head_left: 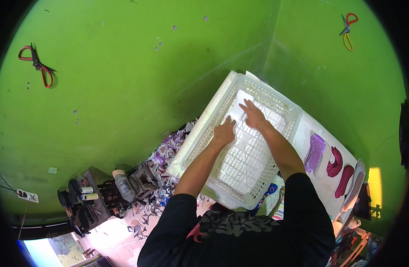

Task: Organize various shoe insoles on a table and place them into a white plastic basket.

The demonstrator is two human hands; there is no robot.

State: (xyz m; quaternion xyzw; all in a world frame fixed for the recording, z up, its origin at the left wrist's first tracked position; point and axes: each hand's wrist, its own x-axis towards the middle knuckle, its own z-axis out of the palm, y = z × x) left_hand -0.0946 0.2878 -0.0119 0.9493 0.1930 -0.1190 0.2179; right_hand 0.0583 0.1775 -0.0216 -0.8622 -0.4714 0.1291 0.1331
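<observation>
A large white plastic basket (298, 113) with openwork sides lies tilted across the table in front of me. In its far left part is a flat white piece (243, 95) with a rounded end, like a sole. My left hand (224, 132) reaches into the basket, its fingertips at the near end of the white piece. My right hand (255, 116) is beside the piece's right edge, fingers spread and fingertips touching it. Neither hand is wrapped around anything. Part of the piece's outline is hidden by the hands and blends with the pale basket floor.
On the white table (304, 129) to the right lie a glittery purple piece (315, 152) and dark red pieces (344, 181). Scraps (162, 153) heap at the basket's left. Scissors (37, 65) hang on the green wall, near a sewing machine-like dark object (91, 202).
</observation>
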